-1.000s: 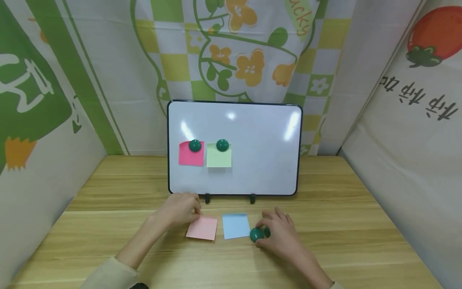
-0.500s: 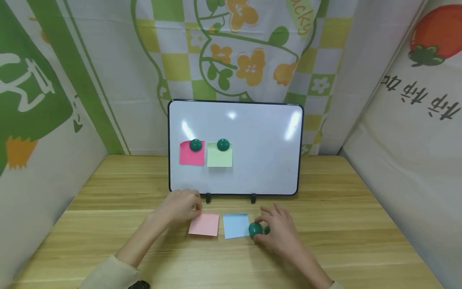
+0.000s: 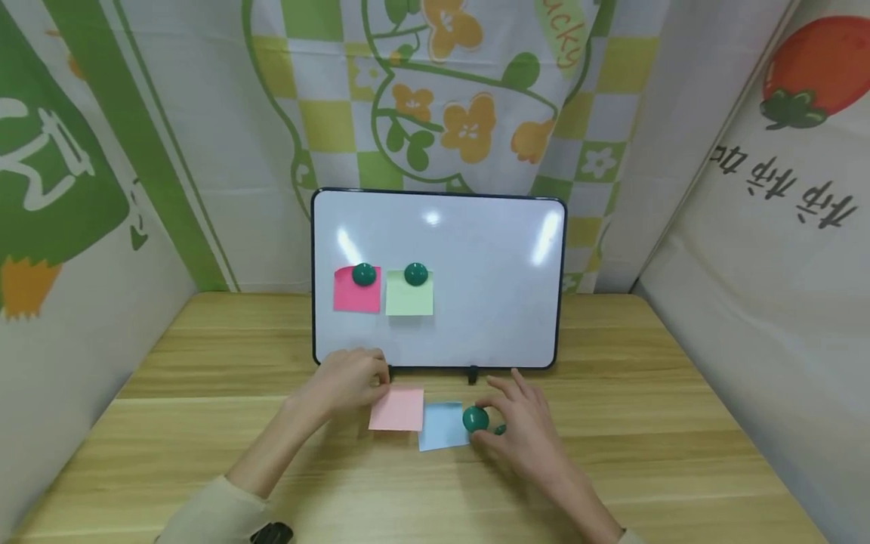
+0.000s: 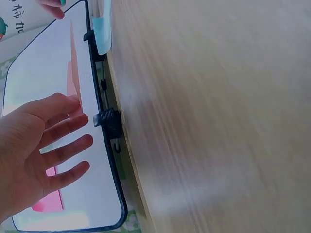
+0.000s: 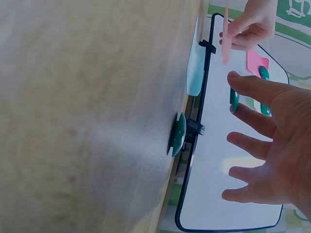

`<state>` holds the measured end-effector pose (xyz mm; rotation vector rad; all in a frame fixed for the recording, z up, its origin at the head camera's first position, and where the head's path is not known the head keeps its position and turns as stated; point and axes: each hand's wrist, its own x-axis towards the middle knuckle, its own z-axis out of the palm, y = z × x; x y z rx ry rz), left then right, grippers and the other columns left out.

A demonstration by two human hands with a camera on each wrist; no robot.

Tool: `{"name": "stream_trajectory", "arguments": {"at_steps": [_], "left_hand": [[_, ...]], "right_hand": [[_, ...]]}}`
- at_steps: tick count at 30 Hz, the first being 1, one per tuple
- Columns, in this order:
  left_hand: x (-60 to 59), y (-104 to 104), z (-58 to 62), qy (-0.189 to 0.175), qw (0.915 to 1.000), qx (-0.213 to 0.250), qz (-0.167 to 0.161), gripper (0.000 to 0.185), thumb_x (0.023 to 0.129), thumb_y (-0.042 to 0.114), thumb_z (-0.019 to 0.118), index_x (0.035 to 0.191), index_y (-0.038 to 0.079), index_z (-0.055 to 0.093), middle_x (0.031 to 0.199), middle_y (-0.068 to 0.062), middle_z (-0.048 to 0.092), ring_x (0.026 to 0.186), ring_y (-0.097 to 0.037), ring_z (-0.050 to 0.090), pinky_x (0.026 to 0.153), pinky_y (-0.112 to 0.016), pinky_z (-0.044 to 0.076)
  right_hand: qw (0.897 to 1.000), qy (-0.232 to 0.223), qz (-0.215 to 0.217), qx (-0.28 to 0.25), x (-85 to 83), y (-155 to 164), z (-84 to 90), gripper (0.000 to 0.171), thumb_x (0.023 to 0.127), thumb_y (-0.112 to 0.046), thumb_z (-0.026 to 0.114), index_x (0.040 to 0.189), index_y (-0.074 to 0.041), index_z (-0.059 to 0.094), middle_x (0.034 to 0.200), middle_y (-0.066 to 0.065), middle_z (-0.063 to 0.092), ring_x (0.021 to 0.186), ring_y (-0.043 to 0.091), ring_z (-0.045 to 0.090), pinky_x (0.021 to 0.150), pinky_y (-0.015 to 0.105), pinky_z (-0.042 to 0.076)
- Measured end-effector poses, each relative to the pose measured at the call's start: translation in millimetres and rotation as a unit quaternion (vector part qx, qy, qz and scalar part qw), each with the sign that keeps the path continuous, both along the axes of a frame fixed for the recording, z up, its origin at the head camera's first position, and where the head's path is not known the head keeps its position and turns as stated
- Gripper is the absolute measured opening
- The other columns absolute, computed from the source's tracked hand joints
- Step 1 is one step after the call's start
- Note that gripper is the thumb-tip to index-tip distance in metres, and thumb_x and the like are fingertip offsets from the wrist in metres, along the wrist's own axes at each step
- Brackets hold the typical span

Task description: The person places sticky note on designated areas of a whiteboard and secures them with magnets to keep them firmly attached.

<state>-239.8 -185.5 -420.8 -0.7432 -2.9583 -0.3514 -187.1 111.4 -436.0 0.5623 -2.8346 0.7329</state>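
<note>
My left hand (image 3: 350, 381) pinches a pale pink sticky note (image 3: 397, 409) by its upper left corner, holding it above the table. In the left wrist view that note stands nearly edge-on beyond the thumb. Between thumb and index finger, my right hand (image 3: 525, 431) pinches a green round magnet (image 3: 475, 419), also lifted; its other fingers are spread. A blue sticky note (image 3: 443, 431) lies on the table, its left edge partly covered by the pink note. A second green magnet (image 5: 178, 134) rests on the table under my right hand, mostly hidden in the head view.
A black-framed whiteboard (image 3: 496, 302) stands on small black feet (image 3: 473, 375) at the back. Green magnets pin a bright pink note (image 3: 356, 296) and a light green note (image 3: 409, 299) to it. A dark object (image 3: 272, 533) sits by the left sleeve.
The pale pink note has risen off the table and shifted right and toward the whiteboard with my left hand. My right hand has lifted the magnet, moving slightly left and up.
</note>
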Motion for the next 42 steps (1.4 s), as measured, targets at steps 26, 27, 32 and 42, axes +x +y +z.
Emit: {"name": "stream_trajectory", "arguments": {"at_steps": [26, 27, 32, 42], "left_hand": [[-28.3, 35.5, 31.2, 0.084, 0.9964, -0.002, -0.013, 0.008, 0.088, 0.026, 0.073, 0.089, 0.019, 0.077, 0.084, 0.005, 0.069, 0.062, -0.006, 0.050, 0.053, -0.020, 0.040], [-29.1, 36.9, 32.4, 0.087, 0.9961, -0.004, -0.014, 0.009, 0.088, 0.026, 0.072, 0.089, 0.019, 0.077, 0.084, 0.005, 0.069, 0.063, -0.007, 0.050, 0.052, -0.020, 0.040], [-32.6, 43.9, 38.8, 0.098, 0.9950, -0.007, -0.019, 0.009, 0.088, 0.025, 0.072, 0.090, 0.019, 0.078, 0.085, 0.004, 0.068, 0.065, -0.008, 0.051, 0.050, -0.019, 0.038], [-42.6, 55.9, 50.8, 0.169, 0.9850, -0.017, -0.029, 0.010, 0.088, 0.025, 0.072, 0.090, 0.018, 0.078, 0.091, 0.003, 0.065, 0.075, -0.014, 0.055, 0.057, -0.022, 0.044]], "right_hand": [[0.985, 0.170, 0.020, -0.029, -16.0, -6.5, 20.0, 0.043, 0.069, -0.020, 0.092, 0.106, -0.012, 0.073, 0.137, 0.012, 0.059, 0.140, 0.047, 0.040, 0.108, 0.073, 0.028], [0.984, 0.172, 0.020, -0.031, -16.6, -6.8, 21.1, 0.043, 0.069, -0.020, 0.091, 0.107, -0.011, 0.073, 0.138, 0.012, 0.059, 0.140, 0.047, 0.040, 0.109, 0.073, 0.028], [0.982, 0.185, 0.019, -0.036, -19.0, -8.4, 25.8, 0.042, 0.071, -0.019, 0.091, 0.108, -0.012, 0.072, 0.138, 0.013, 0.059, 0.140, 0.046, 0.039, 0.109, 0.073, 0.028], [0.976, 0.217, 0.013, -0.031, -27.7, -14.5, 34.6, 0.042, 0.071, -0.021, 0.090, 0.108, -0.009, 0.072, 0.139, 0.014, 0.058, 0.141, 0.045, 0.039, 0.110, 0.071, 0.028]]}}
